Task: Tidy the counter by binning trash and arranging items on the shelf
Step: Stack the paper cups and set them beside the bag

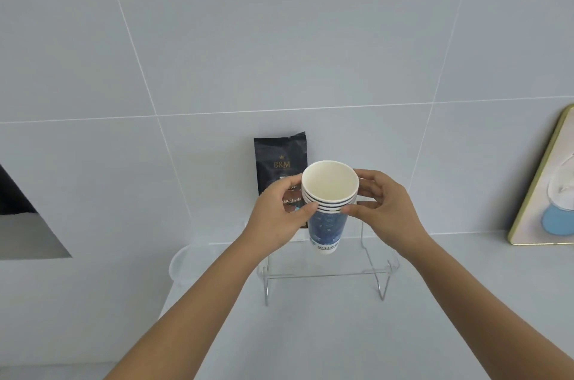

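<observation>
Behind both hands' cup stack (327, 209), dark pouch (281, 159) occupies shelf (326, 275).

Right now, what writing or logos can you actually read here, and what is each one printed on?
"B&M", in gold under a small crown: on the black coffee bag standing against the wall.
White lettering lower on that bag: too blurred to read.
Print on the white band at the bottom of the blue paper cup stack: too small to read.
</observation>
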